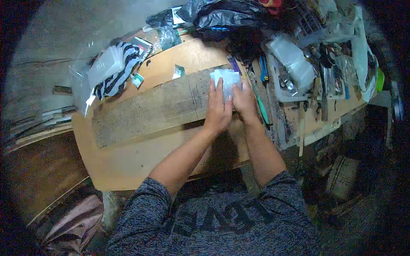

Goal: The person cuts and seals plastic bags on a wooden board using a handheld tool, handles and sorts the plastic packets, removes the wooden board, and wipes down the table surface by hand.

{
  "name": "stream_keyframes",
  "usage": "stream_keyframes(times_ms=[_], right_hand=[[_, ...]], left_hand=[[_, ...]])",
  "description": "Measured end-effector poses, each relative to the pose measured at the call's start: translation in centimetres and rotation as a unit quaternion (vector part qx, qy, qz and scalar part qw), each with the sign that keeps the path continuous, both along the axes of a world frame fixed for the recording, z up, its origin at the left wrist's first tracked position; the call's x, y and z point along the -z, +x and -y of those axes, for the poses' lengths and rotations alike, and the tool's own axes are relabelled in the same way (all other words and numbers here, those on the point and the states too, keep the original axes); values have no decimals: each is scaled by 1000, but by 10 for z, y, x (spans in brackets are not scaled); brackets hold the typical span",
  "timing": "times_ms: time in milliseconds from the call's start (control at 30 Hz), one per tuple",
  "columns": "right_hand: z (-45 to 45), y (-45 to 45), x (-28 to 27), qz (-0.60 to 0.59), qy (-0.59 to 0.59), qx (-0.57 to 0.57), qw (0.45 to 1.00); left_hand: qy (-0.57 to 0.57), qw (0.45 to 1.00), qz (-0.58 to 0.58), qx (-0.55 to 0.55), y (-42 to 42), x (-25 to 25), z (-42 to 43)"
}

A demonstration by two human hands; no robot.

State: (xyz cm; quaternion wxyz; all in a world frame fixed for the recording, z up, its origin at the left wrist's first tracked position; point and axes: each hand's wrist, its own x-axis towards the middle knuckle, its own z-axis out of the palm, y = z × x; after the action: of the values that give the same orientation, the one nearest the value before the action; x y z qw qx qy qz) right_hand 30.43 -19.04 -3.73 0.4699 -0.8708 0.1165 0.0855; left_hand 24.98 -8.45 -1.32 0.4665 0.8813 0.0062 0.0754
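Closest to where I stand is the person's dark mottled shirt (222,222), with big dark letters across the chest, and past it both bare forearms reach over the tabletop (128,166). Out at their end is a pale, bluish-white packet (229,80), on the right-hand end of a long grey plank (149,109). It points away from the wearer, its far edge uppermost in my view, and what shows of its long axis runs front to back, across the slant of the plank. Its near end is hidden under the hands.

The left forearm angles in from the left, and the left hand (219,112) lies along the packet's left side, palm down; that grip is unclenched, fingers straight and pointing away from the body. The right hand (244,100) comes in steeper, set against the right side with its thumb turned inward; whether that grip is pinching, I can't tell.

The packet looks thin and smooth, like layered sheets, its far edge slightly uneven. Just to the right lie a green-handled tool (262,110) and a blue-handled knife (264,69); well off to the left sits a striped cloth (121,79).
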Motion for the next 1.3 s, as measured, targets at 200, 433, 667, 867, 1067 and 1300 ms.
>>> stream_keyframes(times_ms=[200, 433, 667, 867, 1067, 1300], right_hand=[[6, 4, 14, -5, 64, -24, 998], [7, 4, 2, 2, 77, 1, 997], [20, 8, 13, -26, 130, 11, 991], [25, 7, -6, -45, 164, -11, 985], [33, 4, -1, -19, 91, -59, 994], [19, -39, -47, -77, 300, -124, 943]], left_hand=[[-22, 1000, -12, 16, 3, -3, 2], [-71, 996, -17, 55, 6, -2, -1], [-114, 991, -51, 48, 5, -4, -6], [-193, 980, -44, 17, -14, 3, -24], [-217, 970, -110, 16, -49, -13, -56], [-455, 856, -243, -37, -89, -38, -80]])
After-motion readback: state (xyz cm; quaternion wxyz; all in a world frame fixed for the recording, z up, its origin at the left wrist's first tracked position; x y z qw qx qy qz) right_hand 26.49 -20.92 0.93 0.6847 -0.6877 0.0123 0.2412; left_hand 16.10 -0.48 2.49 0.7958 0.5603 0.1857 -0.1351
